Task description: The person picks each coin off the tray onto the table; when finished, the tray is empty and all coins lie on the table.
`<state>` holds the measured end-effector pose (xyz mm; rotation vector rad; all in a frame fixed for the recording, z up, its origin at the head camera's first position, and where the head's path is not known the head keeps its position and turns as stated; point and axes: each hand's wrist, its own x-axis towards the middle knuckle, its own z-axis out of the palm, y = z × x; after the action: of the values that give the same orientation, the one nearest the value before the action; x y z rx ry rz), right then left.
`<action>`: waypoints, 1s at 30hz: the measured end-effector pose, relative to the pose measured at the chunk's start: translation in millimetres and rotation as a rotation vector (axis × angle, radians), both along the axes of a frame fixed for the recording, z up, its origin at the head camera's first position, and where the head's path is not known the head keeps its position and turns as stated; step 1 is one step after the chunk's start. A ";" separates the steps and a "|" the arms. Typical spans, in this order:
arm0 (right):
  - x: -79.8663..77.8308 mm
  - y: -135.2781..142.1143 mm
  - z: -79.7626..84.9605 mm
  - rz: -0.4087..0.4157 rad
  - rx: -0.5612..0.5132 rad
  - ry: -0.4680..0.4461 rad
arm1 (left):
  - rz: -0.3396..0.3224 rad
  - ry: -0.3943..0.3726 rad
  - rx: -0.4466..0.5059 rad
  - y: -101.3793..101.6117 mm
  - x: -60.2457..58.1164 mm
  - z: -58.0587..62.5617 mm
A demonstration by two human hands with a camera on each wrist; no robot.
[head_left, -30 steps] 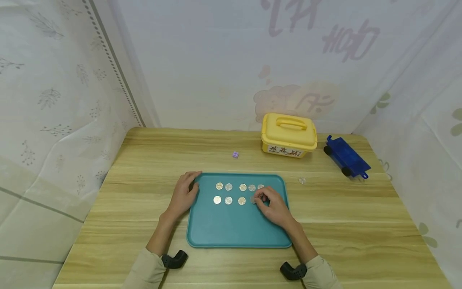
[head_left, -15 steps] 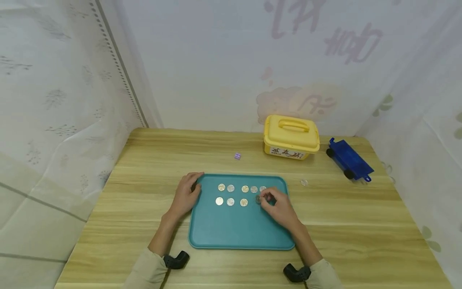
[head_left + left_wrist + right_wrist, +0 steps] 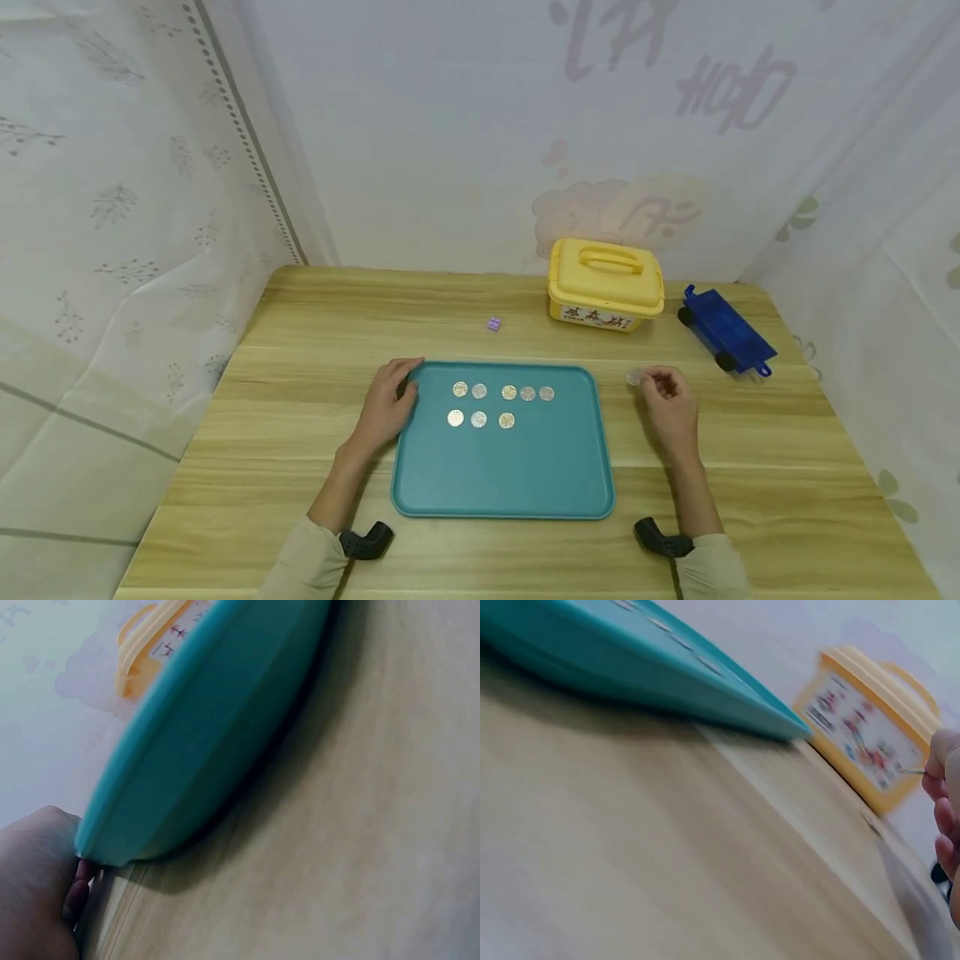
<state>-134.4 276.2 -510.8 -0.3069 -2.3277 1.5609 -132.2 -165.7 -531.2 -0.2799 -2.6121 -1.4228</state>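
Observation:
My right hand (image 3: 670, 408) is over the table to the right of the tray, pinching a thin coin (image 3: 913, 771) between thumb and forefinger. Below the held one, another coin (image 3: 870, 823) lies on the wood. A teal tray (image 3: 502, 492) carries several gold and silver coins in two rows, such as a gold coin (image 3: 507, 421) at the right end of the nearer row. My left hand (image 3: 386, 406) rests against the tray's upper left corner, its fingers touching the rim. The left wrist view shows that hand (image 3: 37, 877) only in part at the tray's end.
A yellow lidded box (image 3: 606, 285) with a handle stands at the back of the wooden table (image 3: 315, 317). To its right is a blue toy cart (image 3: 727, 332) with black wheels. A small purple toy brick (image 3: 494, 324) lies behind the tray.
My right hand has lifted a coin from the right end of the nearer row and carried it rightwards off the tray, over the loose coin. The left hand stays at the corner.

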 end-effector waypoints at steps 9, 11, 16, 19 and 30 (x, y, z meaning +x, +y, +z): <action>-8.4 28.8 -9.7 -0.120 0.079 -0.018 | 0.000 0.006 0.003 -1.6 -0.5 -0.5; -9.6 29.1 -12.6 -0.129 0.116 -0.024 | -0.001 0.006 0.006 -1.8 -0.7 -0.6; -13.7 28.7 -17.2 -0.143 0.225 -0.028 | 0.002 0.009 0.008 -1.8 -1.4 -0.4; -14.7 28.7 -17.1 -0.162 0.268 -0.050 | -0.001 0.008 0.004 -1.2 -2.1 -0.7; -12.4 32.7 -17.2 -0.211 0.392 -0.024 | -0.006 0.002 0.006 -0.4 -2.3 -2.4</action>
<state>-146.8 308.8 -528.0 -0.4556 -2.4599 0.9830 -134.4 -166.1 -533.6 -0.2885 -2.6067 -1.4315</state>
